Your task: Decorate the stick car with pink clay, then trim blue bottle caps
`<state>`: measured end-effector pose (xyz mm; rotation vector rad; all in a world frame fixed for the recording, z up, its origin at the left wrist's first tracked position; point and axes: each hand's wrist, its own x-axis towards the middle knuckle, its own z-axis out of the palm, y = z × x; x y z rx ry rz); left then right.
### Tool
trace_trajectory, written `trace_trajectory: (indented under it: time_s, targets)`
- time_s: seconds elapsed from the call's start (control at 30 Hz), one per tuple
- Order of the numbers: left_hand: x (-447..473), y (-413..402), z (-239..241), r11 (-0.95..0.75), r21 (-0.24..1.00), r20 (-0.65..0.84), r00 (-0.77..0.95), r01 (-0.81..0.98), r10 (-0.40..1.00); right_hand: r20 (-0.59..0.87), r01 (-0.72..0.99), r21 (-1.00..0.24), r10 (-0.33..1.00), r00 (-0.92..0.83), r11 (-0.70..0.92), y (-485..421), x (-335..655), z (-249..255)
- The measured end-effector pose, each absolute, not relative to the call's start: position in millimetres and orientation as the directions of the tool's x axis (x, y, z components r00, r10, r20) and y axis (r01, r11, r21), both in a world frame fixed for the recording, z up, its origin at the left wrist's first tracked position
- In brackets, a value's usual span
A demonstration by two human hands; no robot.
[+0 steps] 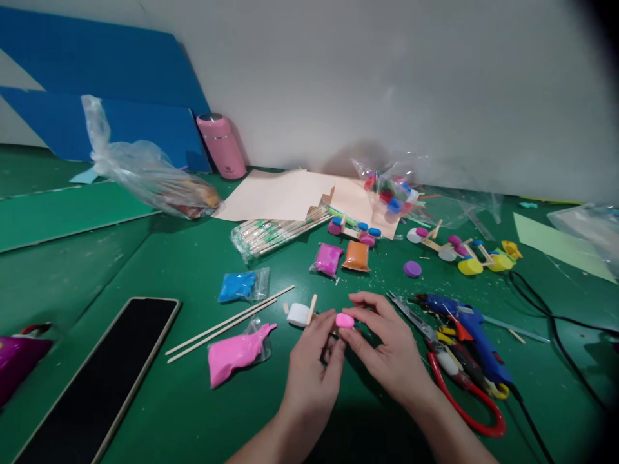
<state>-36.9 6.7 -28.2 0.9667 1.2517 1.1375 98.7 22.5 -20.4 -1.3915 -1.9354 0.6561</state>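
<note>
Presently two sticks [229,320], one pink lump [345,320] in right fingers [363,348], grip of left fingers [316,332] unclear.

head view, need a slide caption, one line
Bright pink piece at the fingertips of left hand and right hand, blue glue gun nearby on a green table.
</note>
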Motion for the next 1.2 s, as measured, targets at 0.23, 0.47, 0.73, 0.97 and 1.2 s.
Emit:
trace_trajectory:
  time_s: [0.23, 0.47, 0.73, 0.97, 1.2]
  targets:
    - [-34, 10, -33, 0.060, 0.996, -0.062, 0.028, 0.062, 0.998, 0.208, 0.639, -0.706, 0.952, -0.224, 0.305, 22, 98, -23]
    - [-34, 12, -41, -0.063, 0.956, 0.038, 0.092, 0.287, 0.995, 0.235, 0.633, -0.702, 0.945, -0.227, 0.326, 20, 98, -27]
    - [-34, 10, -44, -0.134, 0.926, 0.109, 0.090, 0.354, 0.990, 0.234, 0.647, -0.687, 0.944, -0.234, 0.330, 20, 100, -30]
    - [-34, 10, -46, -0.152, 0.924, 0.130, 0.086, 0.350, 0.988, 0.306, 0.628, -0.671, 0.919, -0.249, 0.394, 18, 102, -31]
    - [-32, 11, -47, -0.150, 0.924, 0.125, 0.093, 0.352, 0.988, 0.427, 0.646, -0.535, 0.834, -0.349, 0.544, 21, 104, -33]
